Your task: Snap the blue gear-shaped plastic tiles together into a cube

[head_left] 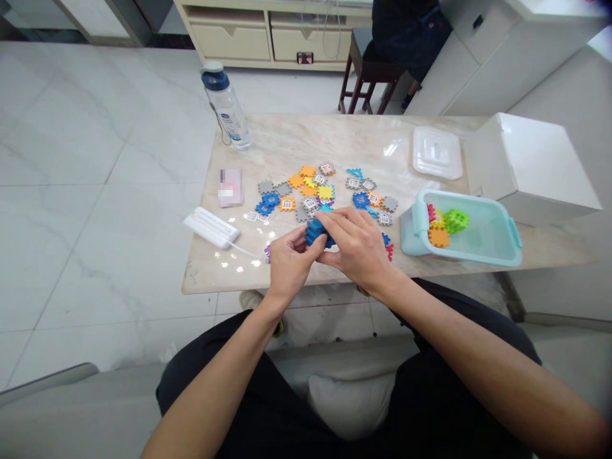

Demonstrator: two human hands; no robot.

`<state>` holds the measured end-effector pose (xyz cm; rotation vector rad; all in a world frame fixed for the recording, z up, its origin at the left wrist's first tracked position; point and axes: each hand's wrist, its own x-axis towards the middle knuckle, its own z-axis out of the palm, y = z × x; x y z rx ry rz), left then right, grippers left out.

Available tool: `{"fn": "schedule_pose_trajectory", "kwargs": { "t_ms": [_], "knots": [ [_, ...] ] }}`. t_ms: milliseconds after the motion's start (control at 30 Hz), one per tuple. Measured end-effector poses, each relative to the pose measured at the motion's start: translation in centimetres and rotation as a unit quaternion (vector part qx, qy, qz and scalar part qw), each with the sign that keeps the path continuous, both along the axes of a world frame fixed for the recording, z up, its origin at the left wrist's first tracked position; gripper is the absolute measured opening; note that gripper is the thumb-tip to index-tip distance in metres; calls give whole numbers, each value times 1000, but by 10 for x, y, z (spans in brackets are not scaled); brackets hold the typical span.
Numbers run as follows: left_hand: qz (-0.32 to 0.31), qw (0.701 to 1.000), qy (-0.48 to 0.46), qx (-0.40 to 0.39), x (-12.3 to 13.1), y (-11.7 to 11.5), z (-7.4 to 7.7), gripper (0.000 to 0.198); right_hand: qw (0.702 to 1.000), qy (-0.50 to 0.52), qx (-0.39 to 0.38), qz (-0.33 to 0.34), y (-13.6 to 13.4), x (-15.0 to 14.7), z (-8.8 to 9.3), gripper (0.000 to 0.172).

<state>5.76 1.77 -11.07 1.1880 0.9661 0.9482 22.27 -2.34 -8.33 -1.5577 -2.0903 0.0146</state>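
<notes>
- we had a blue notched block (314, 231) between both hands, raised over the near side of the desk (239, 277).
- our left hand (290, 260) had its grip curled around the block's left side, thumb along the near edge.
- our right hand (357, 247) had its grip bent over the block's right side – its fingers hid part of it, so we could not tell its full shape.
- just beyond our hands we saw loose notched pieces (295, 181) in orange, yellow, grey and blue, some with white window lattices.
- to our right stood a pale teal tub (488, 239) holding a green block (456, 220) and an orange piece (438, 238), among others; behind it were a white box (540, 159) and a clear lid (437, 153).
- to our left lay a white device (211, 227) with a cable, near a pink packet (231, 188); an upright bottle (228, 111) stood farther back.
</notes>
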Motion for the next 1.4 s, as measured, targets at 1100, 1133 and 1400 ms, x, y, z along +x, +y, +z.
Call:
{"fn": "schedule_pose_trajectory", "kwargs": {
  "t_ms": [1100,1133,1400],
  "knots": [
    [22,998,-61,28,-11,9,12,49,898,397,-181,52,4,28,24,47],
    [15,997,-61,34,-11,9,12,49,886,422,-185,47,3,27,26,43],
    [-11,997,-34,62,-15,7,5,44,865,472,-170,24,2,18,23,41]
  ]
}}
